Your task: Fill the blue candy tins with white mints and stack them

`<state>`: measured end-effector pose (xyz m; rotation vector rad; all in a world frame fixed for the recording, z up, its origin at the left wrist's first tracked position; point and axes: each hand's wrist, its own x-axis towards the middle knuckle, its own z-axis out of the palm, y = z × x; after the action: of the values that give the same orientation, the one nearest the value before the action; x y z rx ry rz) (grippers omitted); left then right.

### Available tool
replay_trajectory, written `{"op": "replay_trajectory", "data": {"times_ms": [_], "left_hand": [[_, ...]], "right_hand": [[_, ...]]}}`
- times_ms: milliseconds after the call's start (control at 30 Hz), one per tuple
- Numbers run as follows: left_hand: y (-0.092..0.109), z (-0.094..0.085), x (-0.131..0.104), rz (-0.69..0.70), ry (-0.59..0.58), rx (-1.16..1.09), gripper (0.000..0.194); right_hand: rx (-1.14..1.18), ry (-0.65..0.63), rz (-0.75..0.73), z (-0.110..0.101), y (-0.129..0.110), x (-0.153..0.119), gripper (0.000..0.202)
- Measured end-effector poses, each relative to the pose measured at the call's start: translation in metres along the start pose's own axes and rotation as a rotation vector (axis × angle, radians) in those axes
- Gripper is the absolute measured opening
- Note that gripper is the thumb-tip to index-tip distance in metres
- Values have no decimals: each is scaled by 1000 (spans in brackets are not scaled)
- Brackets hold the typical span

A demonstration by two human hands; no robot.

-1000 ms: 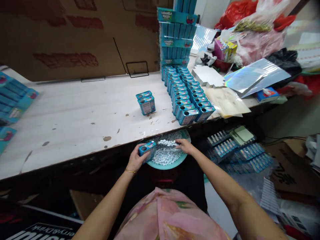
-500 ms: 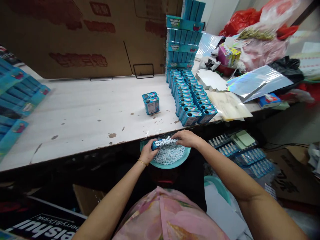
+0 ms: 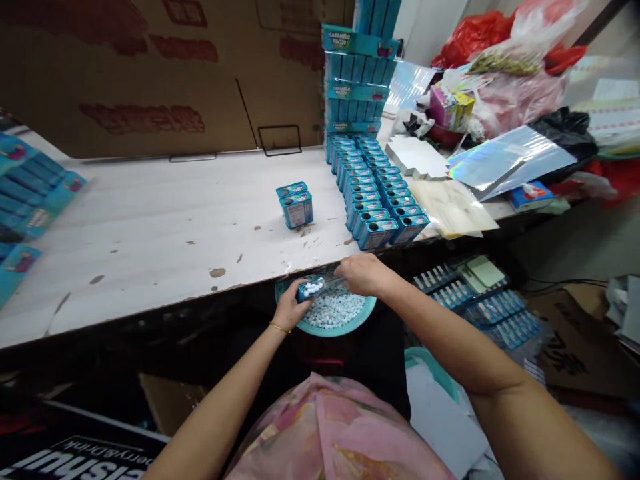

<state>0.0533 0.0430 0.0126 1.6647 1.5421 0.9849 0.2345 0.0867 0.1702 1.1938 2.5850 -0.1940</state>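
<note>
My left hand (image 3: 288, 309) grips a small blue tin (image 3: 301, 293), tilted over the bowl, with white candies showing in its open top. Fingers closed, my right hand (image 3: 367, 273) holds a clear plastic scoop (image 3: 332, 283) against the tin's opening; its exact shape is blurred. Below both hands is a turquoise bowl (image 3: 336, 332) full of small white candies (image 3: 333, 309). Two more blue tins (image 3: 297, 208) stand upright together on the white table, beyond my hands.
Rows of upright blue tins (image 3: 379, 231) line the table's right part, with stacked display boxes (image 3: 350, 93) behind. More display boxes (image 3: 35, 193) are at the left. A large cardboard box (image 3: 165, 73) stands at the back. Plastic sheets (image 3: 453, 200) and bags lie right.
The scoop, heaped with white candies half a second ago, now looks nearly bare. Candies fill the tin's opening. The whole view has shifted slightly.
</note>
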Motion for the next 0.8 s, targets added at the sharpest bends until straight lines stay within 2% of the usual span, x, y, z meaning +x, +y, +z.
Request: {"op": "replay_trajectory", "data": {"times_ms": [100, 167, 267, 333, 467, 567, 700, 800], "left_hand": [[1, -3, -1, -1, 25, -95, 37], [2, -5, -1, -26, 39, -135, 38], [3, -8, -1, -54, 55, -175, 40], [0, -10, -2, -64, 56, -188, 40], [-11, -9, -3, -102, 71, -185, 42], [-20, 1, 0, -152, 81, -199, 43], [-24, 10, 1, -210, 79, -274, 44], [-20, 1, -6, -183, 79, -282, 46]], "right_hand": [[116, 30, 27, 13, 24, -13, 31], [211, 62, 52, 31, 43, -21, 33], [285, 63, 136, 68, 67, -24, 32], [289, 33, 219, 97, 73, -18, 31], [405, 4, 315, 150, 52, 16, 29], [501, 27, 330, 177, 27, 46, 34], [644, 47, 328, 197, 19, 63, 35], [750, 65, 291, 200, 30, 59, 33]]}}
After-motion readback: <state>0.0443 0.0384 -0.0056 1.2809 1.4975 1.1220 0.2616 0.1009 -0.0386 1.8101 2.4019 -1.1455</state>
